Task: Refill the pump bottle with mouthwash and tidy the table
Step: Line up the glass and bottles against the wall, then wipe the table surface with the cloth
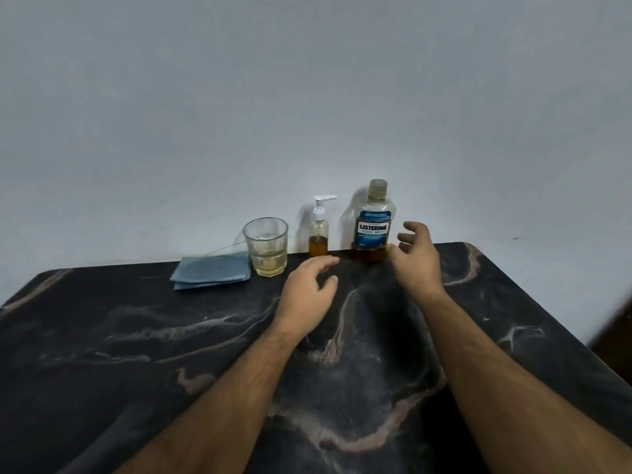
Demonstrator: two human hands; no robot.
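Note:
A small clear pump bottle (318, 234) with a white pump stands at the table's far edge, amber liquid filling its lower part. To its right stands the capped mouthwash bottle (373, 222) with a blue label and a low level of amber liquid. My left hand (307, 295) hovers in front of the pump bottle, fingers loosely curled and holding nothing. Just right of the mouthwash bottle is my right hand (417, 258), fingers spread toward it and not gripping it.
A glass tumbler (266, 246) with a little pale liquid stands left of the pump bottle. A folded blue cloth (210, 271) lies left of the glass. The dark marbled table (136, 336) ends at a pale wall behind; its right edge drops off.

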